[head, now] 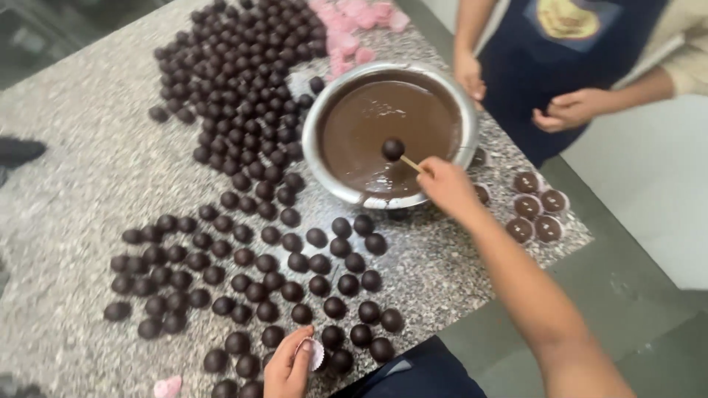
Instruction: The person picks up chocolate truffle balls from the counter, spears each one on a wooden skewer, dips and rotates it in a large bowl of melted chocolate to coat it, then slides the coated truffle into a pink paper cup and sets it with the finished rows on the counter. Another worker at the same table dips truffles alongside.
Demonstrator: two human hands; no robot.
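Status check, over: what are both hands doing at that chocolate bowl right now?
Right hand grips a thin stick, dark ball on its tip over the melted chocolate in the bowl. Left hand holds a paper cup. Nothing blocking.

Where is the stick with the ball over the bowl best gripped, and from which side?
Grip the stick at its bare near end, from the bowl's right rim, as the right hand does. The ball sits on the far tip over melted chocolate, so only that end is clean.

The steel bowl point(463, 110) is hiding some paper cups point(479, 157); the frame's top edge is cutting off the pink cups point(359, 16).
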